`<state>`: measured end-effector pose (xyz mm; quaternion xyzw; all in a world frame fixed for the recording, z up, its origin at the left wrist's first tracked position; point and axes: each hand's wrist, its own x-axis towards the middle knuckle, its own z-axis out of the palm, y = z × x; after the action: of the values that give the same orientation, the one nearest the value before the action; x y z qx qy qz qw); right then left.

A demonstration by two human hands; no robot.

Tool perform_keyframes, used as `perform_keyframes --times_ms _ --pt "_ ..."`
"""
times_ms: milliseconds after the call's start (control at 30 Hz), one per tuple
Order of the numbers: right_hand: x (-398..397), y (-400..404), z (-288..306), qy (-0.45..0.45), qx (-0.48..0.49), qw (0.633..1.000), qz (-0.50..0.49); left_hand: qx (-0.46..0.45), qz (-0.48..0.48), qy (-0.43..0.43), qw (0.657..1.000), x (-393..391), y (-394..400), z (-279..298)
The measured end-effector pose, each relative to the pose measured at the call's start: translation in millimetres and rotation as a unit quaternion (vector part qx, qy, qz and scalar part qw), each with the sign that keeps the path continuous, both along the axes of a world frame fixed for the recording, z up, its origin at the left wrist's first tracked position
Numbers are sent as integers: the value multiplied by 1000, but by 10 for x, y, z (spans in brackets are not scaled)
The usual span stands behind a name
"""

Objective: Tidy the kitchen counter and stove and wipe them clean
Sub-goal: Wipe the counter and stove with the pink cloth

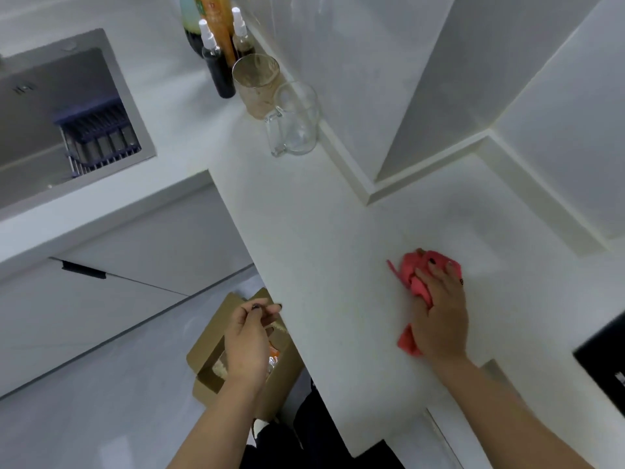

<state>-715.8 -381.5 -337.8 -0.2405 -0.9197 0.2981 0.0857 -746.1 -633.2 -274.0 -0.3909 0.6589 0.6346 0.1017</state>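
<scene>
My right hand point(439, 313) lies flat on a crumpled pink cloth point(414, 274) and presses it onto the white counter point(321, 252). The fingers are spread over the cloth, which sticks out in front of and behind the palm. My left hand point(248, 336) hovers off the counter's left edge, above a brown cardboard box point(206, 357) on the floor. Its fingers are loosely curled and I see nothing in them. The black stove point(605, 353) shows only as a dark corner at the right edge.
Against the back wall stand a clear glass mug point(296, 121), a brownish glass jar point(258, 84), dark spray bottles point(218, 66) and an orange bottle point(216, 22). A steel sink point(111, 82) with a blue rack point(98, 137) lies at the upper left. Grey cabinet fronts point(142, 252) sit below.
</scene>
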Motion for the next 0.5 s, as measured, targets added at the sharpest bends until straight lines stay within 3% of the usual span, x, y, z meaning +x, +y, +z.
perform_keyframes --times_ms 67,167,300,400,500 --pt "130 -398 -1 22 8 1000 -15 10 -13 4 1000 65 -52 11" --pt "314 -1065 6 55 34 993 94 13 -22 12 1000 138 -199 19" --pt "205 -1722 49 13 27 988 151 23 -32 34 999 264 -418 126" --pt "31 -2069 126 -12 -27 984 174 37 -55 79 995 317 -472 345" --pt "70 -2246 302 17 -109 982 155 57 -93 133 985 344 -492 559"
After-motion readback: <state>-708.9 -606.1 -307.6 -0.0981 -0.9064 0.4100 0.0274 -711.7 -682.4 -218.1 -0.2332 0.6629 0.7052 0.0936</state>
